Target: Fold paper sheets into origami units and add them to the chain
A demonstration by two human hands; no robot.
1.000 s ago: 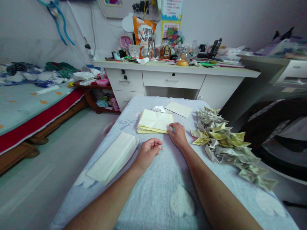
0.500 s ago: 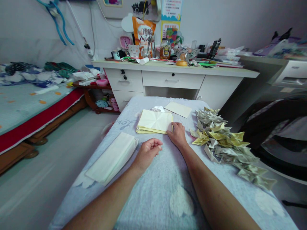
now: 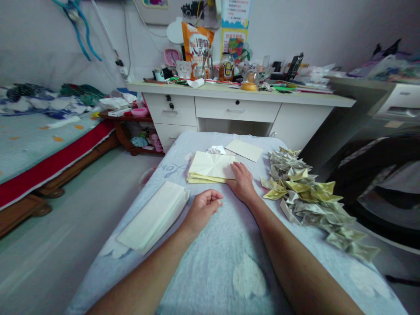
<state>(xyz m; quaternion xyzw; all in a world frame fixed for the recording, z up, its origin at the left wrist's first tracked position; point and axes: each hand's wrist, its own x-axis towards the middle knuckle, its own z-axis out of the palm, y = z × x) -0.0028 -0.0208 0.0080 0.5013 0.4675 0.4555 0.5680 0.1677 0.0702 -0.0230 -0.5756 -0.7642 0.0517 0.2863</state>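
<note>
A stack of square yellowish paper sheets [image 3: 210, 167] lies on the cloth-covered table, its white top sheet marked with creases that meet in the middle. At the stack's right side is my right hand [image 3: 243, 180], its fingers stretched over the top sheet's corner and its thumb by the front edge. My left hand [image 3: 204, 209] hovers or rests just in front of the stack, fingers curled in loosely with nothing visible in them. Left of it lies a long folded bundle of white paper [image 3: 152, 216]. Rows of folded paper pieces [image 3: 305, 192], grey and yellow, sit on the right.
Behind the stack are a crumpled white tissue [image 3: 216, 150] and a flat cream sheet [image 3: 244, 150]. A cluttered white desk [image 3: 236, 107] stands beyond the table [image 3: 203, 280]. To the left is a bed [image 3: 49, 135]; a washing machine [image 3: 393, 144] stands at right.
My right hand has moved slightly forward, its fingers now spread over the corner of the top sheet rather than beside the edge. The left hand has stayed in place.
</note>
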